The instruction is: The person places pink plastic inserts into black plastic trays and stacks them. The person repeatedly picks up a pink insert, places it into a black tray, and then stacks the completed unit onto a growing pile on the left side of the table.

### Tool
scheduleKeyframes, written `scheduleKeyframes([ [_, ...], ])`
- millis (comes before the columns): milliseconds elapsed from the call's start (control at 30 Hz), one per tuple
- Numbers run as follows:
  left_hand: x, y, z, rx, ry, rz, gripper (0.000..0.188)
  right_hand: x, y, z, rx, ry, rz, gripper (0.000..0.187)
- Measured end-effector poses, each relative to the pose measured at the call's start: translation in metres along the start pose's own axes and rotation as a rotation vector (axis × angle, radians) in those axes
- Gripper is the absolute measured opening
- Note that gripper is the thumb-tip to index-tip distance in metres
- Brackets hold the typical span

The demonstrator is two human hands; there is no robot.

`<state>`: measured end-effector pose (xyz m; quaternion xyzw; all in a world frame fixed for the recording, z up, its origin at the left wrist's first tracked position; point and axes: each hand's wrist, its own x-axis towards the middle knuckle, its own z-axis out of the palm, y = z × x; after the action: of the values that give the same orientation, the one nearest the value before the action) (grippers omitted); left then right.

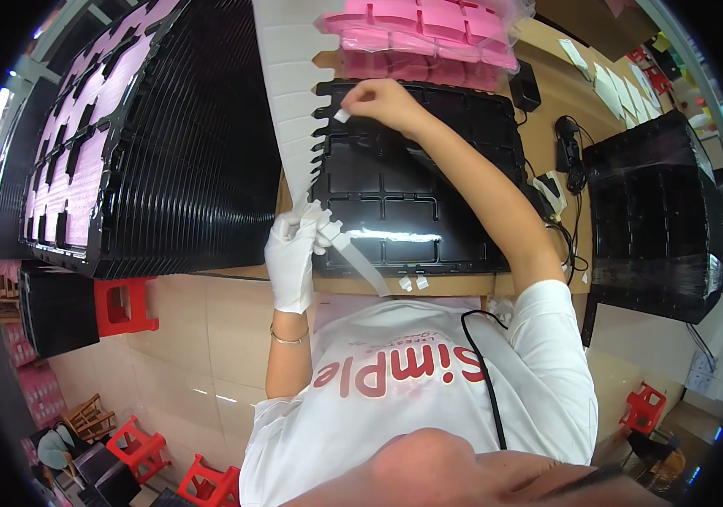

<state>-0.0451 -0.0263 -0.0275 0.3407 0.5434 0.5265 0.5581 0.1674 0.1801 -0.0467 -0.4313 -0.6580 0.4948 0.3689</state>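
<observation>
My left hand [291, 258], in a white glove, is closed at the near left corner of a black plastic tray [370, 173]. Its fingers pinch a pale strip [360, 264] that trails down over the tray's near edge, with small white tabs beside the fingertips. My bare right hand [383, 103] is over the tray's far left part. Thumb and finger pinch a small white sticker [342, 116]. Two more small white pieces [413, 283] lie on the table edge in front of the tray. A long white notched sheet [285, 76] runs along the tray's left side.
A tall stack of black trays [192, 144] with pink sheets stands at left. Pink trays in clear plastic [429, 34] lie beyond the tray. Another wrapped black stack [649, 220] is at right, near cables and a black box [525, 87]. Red stools [125, 306] stand on the floor.
</observation>
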Motion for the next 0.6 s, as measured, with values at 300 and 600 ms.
scheduleKeyframes([
  [300,-0.008,0.0,0.003,-0.062,-0.015,0.031,0.011,-0.16,-0.048,0.049,0.537,-0.104,0.356,0.02],
  [600,-0.023,0.003,0.004,-0.041,0.065,0.078,0.015,-0.194,-0.056,0.108,-0.21,0.21,-0.432,0.013],
])
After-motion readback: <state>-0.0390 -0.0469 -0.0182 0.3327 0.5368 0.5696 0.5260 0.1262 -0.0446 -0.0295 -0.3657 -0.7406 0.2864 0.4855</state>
